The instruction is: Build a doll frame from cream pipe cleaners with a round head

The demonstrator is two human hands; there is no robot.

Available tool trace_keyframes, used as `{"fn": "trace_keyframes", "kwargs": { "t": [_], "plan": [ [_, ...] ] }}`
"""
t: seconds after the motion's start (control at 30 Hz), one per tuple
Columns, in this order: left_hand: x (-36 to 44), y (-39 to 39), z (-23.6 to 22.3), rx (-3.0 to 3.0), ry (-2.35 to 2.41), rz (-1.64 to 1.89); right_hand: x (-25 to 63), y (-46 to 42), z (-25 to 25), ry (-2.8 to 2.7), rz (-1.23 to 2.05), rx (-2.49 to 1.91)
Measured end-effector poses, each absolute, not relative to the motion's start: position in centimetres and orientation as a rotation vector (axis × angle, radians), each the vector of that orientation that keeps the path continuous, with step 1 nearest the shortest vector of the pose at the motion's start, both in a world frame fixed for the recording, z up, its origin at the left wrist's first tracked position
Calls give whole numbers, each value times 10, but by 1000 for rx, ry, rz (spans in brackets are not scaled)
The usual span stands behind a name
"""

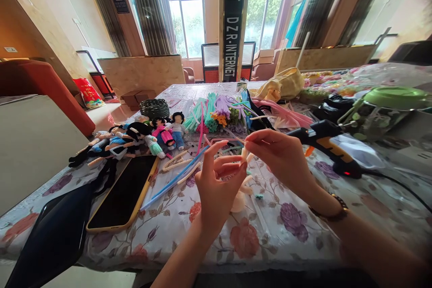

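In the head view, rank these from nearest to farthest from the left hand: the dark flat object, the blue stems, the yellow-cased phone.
Nearest to the left hand first:
1. Blue stems: just to its left, lying slantwise.
2. Yellow-cased phone: farther left.
3. Dark flat object: left beyond the phone.

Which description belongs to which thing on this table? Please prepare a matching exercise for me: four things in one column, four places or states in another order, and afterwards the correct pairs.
Column one
1. hot glue gun
2. smartphone
3. dark woven basket
4. pale fuzzy piece

Column two
A. lying flat, yellow-edged
B. held where the left hand and right hand meet
C. a red light glowing
D. behind the dolls

Pairs: 1-C, 2-A, 3-D, 4-B
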State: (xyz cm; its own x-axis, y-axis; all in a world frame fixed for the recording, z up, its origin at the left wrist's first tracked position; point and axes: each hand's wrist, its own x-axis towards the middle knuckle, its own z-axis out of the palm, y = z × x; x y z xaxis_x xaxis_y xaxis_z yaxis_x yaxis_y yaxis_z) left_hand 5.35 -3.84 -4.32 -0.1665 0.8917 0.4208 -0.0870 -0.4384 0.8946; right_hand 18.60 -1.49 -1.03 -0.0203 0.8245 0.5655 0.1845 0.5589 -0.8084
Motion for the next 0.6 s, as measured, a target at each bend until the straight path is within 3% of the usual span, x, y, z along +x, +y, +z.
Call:
{"fn": "trace_keyframes", "kwargs": {
  "t": [0.6],
  "plan": [
    [42,-29,-36,1106,773,1559,195,-6,-11,-1811,698,-903]
  ]
}}
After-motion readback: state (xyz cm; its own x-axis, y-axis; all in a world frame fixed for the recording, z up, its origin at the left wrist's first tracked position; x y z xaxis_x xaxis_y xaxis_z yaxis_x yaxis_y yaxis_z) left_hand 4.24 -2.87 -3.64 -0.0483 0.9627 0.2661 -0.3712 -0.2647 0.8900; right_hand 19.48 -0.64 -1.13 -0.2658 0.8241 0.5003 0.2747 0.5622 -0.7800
